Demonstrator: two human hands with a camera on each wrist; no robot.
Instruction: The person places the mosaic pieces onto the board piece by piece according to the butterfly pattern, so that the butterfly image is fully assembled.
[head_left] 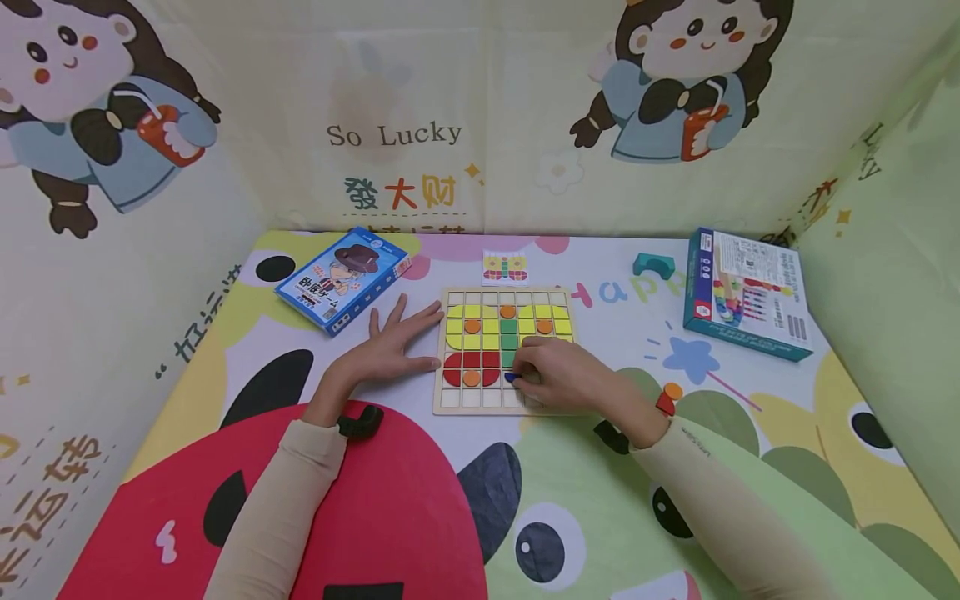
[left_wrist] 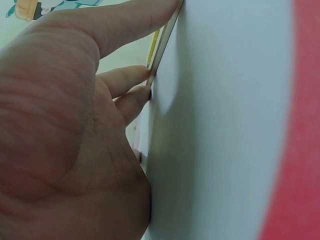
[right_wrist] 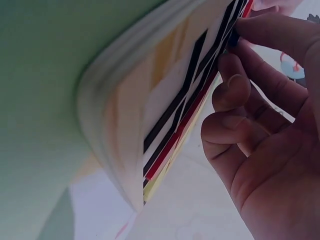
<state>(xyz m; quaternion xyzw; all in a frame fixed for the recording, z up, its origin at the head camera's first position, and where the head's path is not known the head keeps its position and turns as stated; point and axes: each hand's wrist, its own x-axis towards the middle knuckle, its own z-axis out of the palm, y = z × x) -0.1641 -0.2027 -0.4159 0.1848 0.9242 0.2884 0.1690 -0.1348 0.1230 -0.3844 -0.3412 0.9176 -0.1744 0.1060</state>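
A wooden grid board (head_left: 480, 411) lies on the table, with yellow, orange, green and red flat pieces set in its squares. My right hand (head_left: 558, 372) is over the lower right of the board and pinches a small blue piece (right_wrist: 233, 37) between thumb and index finger. The blue piece (head_left: 512, 377) is at the board surface just below the green column; the hand hides part of it and the squares to its right. With fingers spread, my left hand (head_left: 390, 343) rests on the table, its thumb and fingertips touching the board's left edge.
Behind the board lies a small butterfly picture card (head_left: 506, 267). A blue box (head_left: 343, 279) sits at the back left; a teal arch block (head_left: 654, 266) and a larger box (head_left: 748, 292) are at the back right. Orange (head_left: 673, 391) and red (head_left: 665, 405) pieces lie by the right wrist.
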